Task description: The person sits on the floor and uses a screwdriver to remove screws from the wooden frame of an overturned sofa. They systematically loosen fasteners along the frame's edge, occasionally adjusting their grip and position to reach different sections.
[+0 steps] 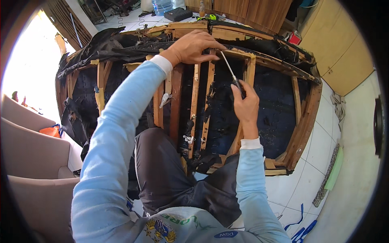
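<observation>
My right hand (247, 105) is wrapped round the dark handle of a screwdriver (229, 67). Its thin metal shaft slants up and left, and the tip reaches the upper wooden rail of a stripped sofa frame (250, 71). Beside that tip my left hand (193, 46) lies over the rail, fingers stretched out and thumb apart from them. Torn black fabric (117, 50) clings along the rail to the left of this hand. Whether the left fingertips touch the shaft or the fabric, I cannot tell. Dark blue cloth (273, 109) shows between the wooden slats.
Brown upholstered seats (36, 152) stand at the left. Behind the frame are a black case (178, 14), a large blue water bottle (162, 6) and wooden cabinets (259, 14). Blue straps (302, 231) lie on the tiles at lower right. My knees press against the frame's near side.
</observation>
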Demonstrator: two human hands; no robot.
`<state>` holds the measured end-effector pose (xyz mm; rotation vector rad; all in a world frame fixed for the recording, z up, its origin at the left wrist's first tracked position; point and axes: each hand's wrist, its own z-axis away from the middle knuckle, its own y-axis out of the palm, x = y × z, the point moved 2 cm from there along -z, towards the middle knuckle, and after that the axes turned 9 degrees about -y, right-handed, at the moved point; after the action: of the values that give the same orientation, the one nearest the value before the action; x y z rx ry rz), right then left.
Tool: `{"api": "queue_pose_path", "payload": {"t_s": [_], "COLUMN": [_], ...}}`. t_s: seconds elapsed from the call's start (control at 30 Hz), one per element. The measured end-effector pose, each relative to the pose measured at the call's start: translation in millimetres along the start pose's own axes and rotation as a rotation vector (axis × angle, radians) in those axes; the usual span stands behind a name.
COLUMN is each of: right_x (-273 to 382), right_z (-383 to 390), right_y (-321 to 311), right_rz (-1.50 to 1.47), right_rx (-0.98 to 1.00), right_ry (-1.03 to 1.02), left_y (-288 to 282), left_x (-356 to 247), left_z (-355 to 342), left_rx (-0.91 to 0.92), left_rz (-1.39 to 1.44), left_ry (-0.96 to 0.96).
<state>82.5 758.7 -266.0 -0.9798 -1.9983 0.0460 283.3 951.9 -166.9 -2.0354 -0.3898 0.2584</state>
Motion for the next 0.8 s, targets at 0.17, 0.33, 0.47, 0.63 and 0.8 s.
{"api": "queue_pose_path", "payload": {"t_s": [0.17, 0.33, 0.47, 0.63, 0.8], "right_x": [-17, -13, 0, 14, 27], "right_z": [-3, -1, 1, 6, 14], "right_y": [-8, 1, 8, 15, 21], "right_rz": [0.005, -0.025, -0.045, -0.021, 0.131], "right_rx": [0.078, 0.013, 0.023, 0.051, 0.077], "right_ry": [0.028, -0.005, -0.117, -0.124, -0.124], "left_y": [-9, 10, 21, 28, 36], "left_x": [13, 24, 45, 66, 51], "left_z": [-12, -13, -7, -4, 6], "left_rx": [0.04, 0.033, 0.025, 0.01, -0.064], "left_rz": [-0.184, 0.103, 0.363, 0.561, 0.414], "left_ry": [-0.087, -0.33, -0.438, -0.527, -0.398]}}
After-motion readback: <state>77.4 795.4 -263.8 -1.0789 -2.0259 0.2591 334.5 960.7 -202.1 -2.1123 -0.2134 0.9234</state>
